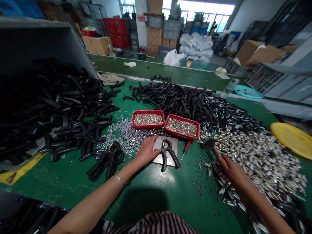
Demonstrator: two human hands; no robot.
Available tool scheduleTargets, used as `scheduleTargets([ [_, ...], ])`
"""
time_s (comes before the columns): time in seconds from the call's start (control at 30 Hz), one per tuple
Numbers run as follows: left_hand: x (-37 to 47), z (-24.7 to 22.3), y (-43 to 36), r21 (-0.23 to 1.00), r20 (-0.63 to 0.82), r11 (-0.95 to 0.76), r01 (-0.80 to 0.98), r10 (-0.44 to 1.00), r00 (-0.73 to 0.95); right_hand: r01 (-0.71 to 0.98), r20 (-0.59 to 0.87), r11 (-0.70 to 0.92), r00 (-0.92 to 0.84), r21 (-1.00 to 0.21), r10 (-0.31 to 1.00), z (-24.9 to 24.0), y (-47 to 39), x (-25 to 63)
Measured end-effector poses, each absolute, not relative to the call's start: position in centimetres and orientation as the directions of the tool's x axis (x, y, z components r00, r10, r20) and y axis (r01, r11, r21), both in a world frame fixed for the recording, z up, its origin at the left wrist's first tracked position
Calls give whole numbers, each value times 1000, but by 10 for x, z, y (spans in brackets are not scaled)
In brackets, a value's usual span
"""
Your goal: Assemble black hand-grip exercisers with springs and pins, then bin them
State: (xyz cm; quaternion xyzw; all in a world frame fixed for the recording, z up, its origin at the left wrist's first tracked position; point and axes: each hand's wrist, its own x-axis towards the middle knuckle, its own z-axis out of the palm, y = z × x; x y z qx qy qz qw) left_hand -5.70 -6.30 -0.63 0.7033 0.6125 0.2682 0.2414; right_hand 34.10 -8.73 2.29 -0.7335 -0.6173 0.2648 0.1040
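A black hand grip (164, 159) with two handles lies on a square metal plate (158, 160) in the middle of the green table. My left hand (147, 151) is at the plate's left side, its fingertips closed on the hand grip. Over on the right, my right hand (227, 165) is wrapped round the handle of a hammer (211, 144), whose dark head points up and left, near the pile of springs. Between the plate and the hammer lies a red-handled screwdriver (186, 149). More hand grips (110, 159) are stacked left of my left forearm.
Two red trays of small parts (148, 126) (182, 134) stand behind the plate. Black handles (80, 97) spill from a large grey bin at left. Springs (255, 159) cover the right side, beside a yellow lid (292, 138). Loose rings (200, 185) lie near my right hand.
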Motion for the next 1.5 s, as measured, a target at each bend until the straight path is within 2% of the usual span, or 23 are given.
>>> scheduleTargets([
  [0.07,-57,-13,-68,623,115,-177,762,984,135,964,-5,5,-7,-266,1000,24,-74,341],
  [0.1,-54,-16,-72,620,127,-190,761,982,141,975,96,103,-86,-195,992,25,-68,332],
  [0.13,-50,-18,-76,617,139,-192,763,981,135,972,136,170,-148,-165,980,25,-62,319],
  [0.2,-39,-19,-83,598,145,-177,782,983,111,963,32,188,-185,-191,982,22,-52,282],
  [0.27,-28,-18,-86,567,140,-166,807,985,104,979,-145,97,-125,-182,982,14,-43,244],
  [0.37,-23,-15,-81,534,132,-168,829,985,114,988,-190,3,-33,-156,981,1,-31,211],
  [0.4,-25,-14,-78,535,129,-172,827,984,121,983,-189,-14,-20,-181,982,-1,-29,209],
  [0.47,-33,-12,-72,559,127,-185,808,982,137,951,-232,-61,-12,-304,973,-3,-28,217],
  [0.57,-44,-16,-70,621,137,-215,754,977,166,784,-290,-144,-48,-604,956,0,-36,237],
  [0.63,-44,-20,-74,639,136,-211,739,977,161,638,-237,-143,-64,-756,969,3,-42,244],
  [0.7,-42,-22,-82,625,122,-185,759,983,139,588,-211,-131,-70,-798,975,6,-45,246],
  [0.8,-45,-9,-91,550,87,-164,819,986,139,742,-205,-41,-130,-669,970,12,-41,244],
  [0.9,-68,23,-78,466,121,-268,843,963,240,852,73,217,-207,-477,975,25,-25,236],
  [0.93,-79,35,-66,432,152,-308,848,951,268,850,164,289,-240,-440,957,30,-16,230],
  [1.0,-102,52,-31,322,200,-323,890,942,270,816,238,410,-338,-408,910,40,5,206],
  [1.07,-121,59,12,141,170,-237,961,962,213,771,223,524,-474,-362,852,48,31,170],
  [1.1,-128,59,33,53,121,-181,982,977,174,762,209,574,-534,-301,819,51,45,149],
  [1.17,-137,53,66,-23,65,-124,992,990,125,768,162,628,-608,-127,777,54,72,107],
  [1.27,-144,38,86,-50,33,-117,992,992,118,767,128,641,-634,-18,763,50,106,63],
  [1.5,-148,21,69,-57,62,-150,987,986,153,777,98,629,-627,12,773,23,123,50],
])
